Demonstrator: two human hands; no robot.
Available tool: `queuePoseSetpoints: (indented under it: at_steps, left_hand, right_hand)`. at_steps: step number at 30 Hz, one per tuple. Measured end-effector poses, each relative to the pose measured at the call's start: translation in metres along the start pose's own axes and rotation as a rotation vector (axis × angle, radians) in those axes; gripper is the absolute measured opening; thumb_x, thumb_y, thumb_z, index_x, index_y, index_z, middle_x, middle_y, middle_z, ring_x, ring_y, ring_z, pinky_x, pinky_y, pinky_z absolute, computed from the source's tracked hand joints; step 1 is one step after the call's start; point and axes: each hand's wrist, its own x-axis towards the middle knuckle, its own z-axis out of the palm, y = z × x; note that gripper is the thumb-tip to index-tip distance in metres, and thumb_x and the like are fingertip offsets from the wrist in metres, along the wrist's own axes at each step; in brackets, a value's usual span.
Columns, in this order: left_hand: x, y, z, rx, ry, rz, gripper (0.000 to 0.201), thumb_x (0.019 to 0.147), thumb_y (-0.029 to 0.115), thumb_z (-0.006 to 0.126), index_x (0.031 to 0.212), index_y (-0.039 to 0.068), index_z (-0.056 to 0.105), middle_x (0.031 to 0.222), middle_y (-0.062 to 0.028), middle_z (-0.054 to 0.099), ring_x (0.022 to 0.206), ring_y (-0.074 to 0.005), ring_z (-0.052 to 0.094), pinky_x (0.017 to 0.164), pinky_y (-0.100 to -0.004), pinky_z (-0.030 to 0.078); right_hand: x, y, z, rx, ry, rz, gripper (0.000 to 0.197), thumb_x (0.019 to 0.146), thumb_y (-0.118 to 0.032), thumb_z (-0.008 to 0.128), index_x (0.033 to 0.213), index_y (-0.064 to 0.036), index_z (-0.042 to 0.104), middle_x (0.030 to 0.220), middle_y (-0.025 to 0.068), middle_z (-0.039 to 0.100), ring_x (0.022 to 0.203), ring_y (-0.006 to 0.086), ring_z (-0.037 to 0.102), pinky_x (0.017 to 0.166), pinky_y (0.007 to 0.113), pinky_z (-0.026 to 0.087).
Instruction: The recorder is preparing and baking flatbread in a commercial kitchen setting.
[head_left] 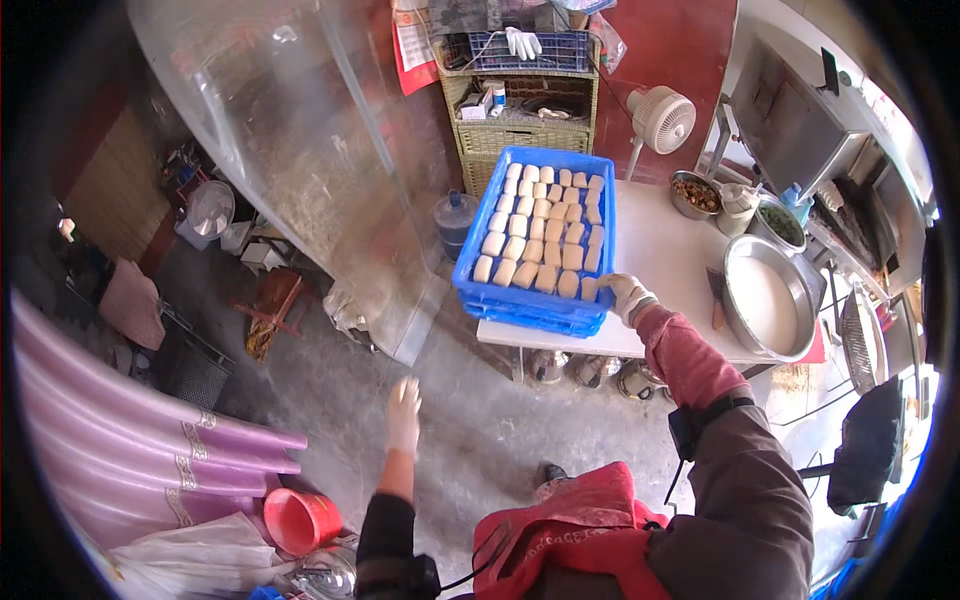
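Right hand: the gloved right hand [626, 296] is on the near right corner of the crate [540, 300], fingers curled over its rim; the grip is closed on the crate.
Left hand: the gloved left hand [404, 412] hangs over the floor [470, 420], well apart from the crate, fingers loosely spread and holding nothing.
Crate: blue plastic, on top of a second blue crate, at the left end of the desk [665, 250], its near edge reaching the desk's front edge.
Blocks: pale, cream-coloured blocks [545, 235] fill the crate in neat rows, standing side by side.
Desk: white top, to the person's front right; the crates take its left part.
Basin: a wide metal basin [768, 297] with a pale filling sits on the right part of the desk, apart from the crate.
Bowls: a metal bowl [696, 194] of brown food and a pot [782, 224] of something green stand at the far side of the desk, a white jug [738, 205] between them.
Fan: a small white fan [660, 120] stands behind the desk's far edge.
Shelf: a wicker shelf [520, 120] stands behind the crate, a blue basket [525, 50] on top with a white glove [522, 42] lying on it.
Sheet: a clear plastic sheet [300, 140] hangs to the left of the shelf.
Floor: grey concrete; a red bucket [300, 520] sits at lower left beside pink cloth [130, 440].
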Motion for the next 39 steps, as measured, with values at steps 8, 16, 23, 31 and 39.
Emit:
queuePoseSetpoints:
  at_steps: [8,16,23,31,39]
  left_hand:
    - [0.174,0.139,0.181,0.555,0.054,-0.018,0.035,0.084,0.026,0.066,0.102,-0.004,0.065,0.095,-0.0145,0.070,0.082,-0.0192,0.066,0.073,-0.0343,0.050]
    - [0.050,0.100,0.265,0.703,-0.236,0.540,0.025,0.076,0.012,0.064,0.098,0.001,0.059,0.082,-0.0208,0.063,0.072,-0.0379,0.063,0.065,-0.0435,0.050]
    - [-0.001,0.057,0.337,0.805,-0.420,0.621,0.046,0.081,0.019,0.063,0.123,0.003,0.052,0.090,-0.0187,0.064,0.076,-0.0386,0.062,0.065,-0.0463,0.051]
    - [-0.023,0.033,0.345,0.721,-0.928,0.162,0.046,0.086,0.021,0.063,0.120,-0.007,0.048,0.107,-0.0317,0.054,0.099,-0.0437,0.057,0.086,-0.0487,0.045]
    - [0.058,0.160,0.323,0.904,-0.438,0.529,0.019,0.088,0.006,0.059,0.106,0.003,0.065,0.099,-0.0153,0.067,0.096,-0.0268,0.065,0.085,-0.0372,0.050]
  right_hand:
    - [-0.034,-0.041,0.000,-0.808,-0.170,-0.880,0.023,0.071,-0.002,0.063,0.094,-0.0026,0.066,0.082,0.0093,0.066,0.069,0.0196,0.060,0.062,0.030,0.048]
    - [-0.142,0.006,-0.102,0.109,0.244,-0.197,0.038,0.068,0.004,0.050,0.105,-0.0004,0.060,0.082,0.0008,0.056,0.068,0.0103,0.052,0.062,0.023,0.045]
    - [-0.168,0.137,-0.205,0.090,0.441,-0.228,0.040,0.069,0.005,0.056,0.108,0.0004,0.061,0.089,0.0027,0.065,0.073,0.0113,0.060,0.068,0.025,0.051]
    - [-0.125,0.103,-0.255,-0.371,0.563,-0.224,0.036,0.067,0.001,0.059,0.104,-0.0004,0.059,0.086,0.0059,0.062,0.075,0.0172,0.057,0.068,0.028,0.047]
    - [-0.094,0.052,-0.158,-0.906,0.533,-0.685,0.050,0.074,-0.011,0.061,0.124,-0.0067,0.055,0.106,0.0199,0.064,0.098,0.0393,0.059,0.087,0.045,0.047]
